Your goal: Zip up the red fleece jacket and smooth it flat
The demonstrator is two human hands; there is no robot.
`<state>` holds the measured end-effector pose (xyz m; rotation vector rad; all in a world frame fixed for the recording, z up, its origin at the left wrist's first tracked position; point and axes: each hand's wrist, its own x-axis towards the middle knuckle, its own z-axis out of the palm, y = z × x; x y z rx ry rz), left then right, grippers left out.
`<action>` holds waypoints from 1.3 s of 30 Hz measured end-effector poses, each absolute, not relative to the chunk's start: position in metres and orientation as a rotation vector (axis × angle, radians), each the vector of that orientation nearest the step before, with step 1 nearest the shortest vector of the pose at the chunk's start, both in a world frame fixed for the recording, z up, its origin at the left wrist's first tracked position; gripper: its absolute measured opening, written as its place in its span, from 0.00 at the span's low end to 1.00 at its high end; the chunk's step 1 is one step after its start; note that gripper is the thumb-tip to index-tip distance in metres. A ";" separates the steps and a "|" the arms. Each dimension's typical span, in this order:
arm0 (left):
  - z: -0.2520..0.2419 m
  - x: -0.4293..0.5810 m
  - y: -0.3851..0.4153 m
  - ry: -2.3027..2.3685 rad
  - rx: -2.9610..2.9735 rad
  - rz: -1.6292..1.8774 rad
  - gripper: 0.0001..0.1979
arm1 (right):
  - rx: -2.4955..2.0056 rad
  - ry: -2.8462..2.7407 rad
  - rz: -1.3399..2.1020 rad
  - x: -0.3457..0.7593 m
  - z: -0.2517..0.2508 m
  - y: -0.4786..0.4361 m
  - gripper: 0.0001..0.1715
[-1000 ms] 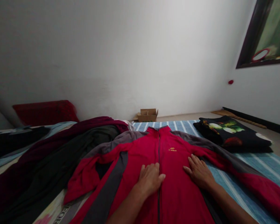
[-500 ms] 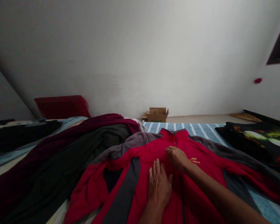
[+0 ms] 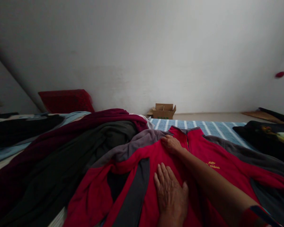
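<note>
A red fleece jacket with grey panels (image 3: 200, 146) lies spread out, its collar at the far end and a gold logo on its chest. My right hand (image 3: 171, 144) reaches across my body to the jacket's upper chest, just left of the collar, with fingers curled against the fabric. Whether it grips the cloth is hard to tell. My left hand (image 3: 170, 197) lies flat on the jacket's lower front, fingers spread. My right forearm passes above it without touching it.
A heap of maroon and black cloth (image 3: 61, 164) fills the left side against the jacket. A blue striped mat (image 3: 198, 126) lies under the far end. Beyond stand a cardboard box (image 3: 164, 111) and a red cushion (image 3: 66, 101). A black printed cushion (image 3: 267, 135) sits at the right.
My right hand has moved up and left, across my left hand, to the collar area. My left hand stays flat on the jacket. The whole view has turned further left.
</note>
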<state>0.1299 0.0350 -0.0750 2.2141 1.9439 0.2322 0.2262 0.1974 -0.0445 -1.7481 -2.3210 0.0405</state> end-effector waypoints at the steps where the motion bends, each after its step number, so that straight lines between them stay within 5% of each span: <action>1: -0.076 0.130 0.036 1.955 2.212 0.229 0.39 | -1.761 -2.320 0.034 0.226 -0.044 0.197 0.22; 39: -0.071 0.136 0.030 2.080 2.379 0.210 0.34 | -1.457 -2.921 -0.283 0.198 -0.007 0.219 0.17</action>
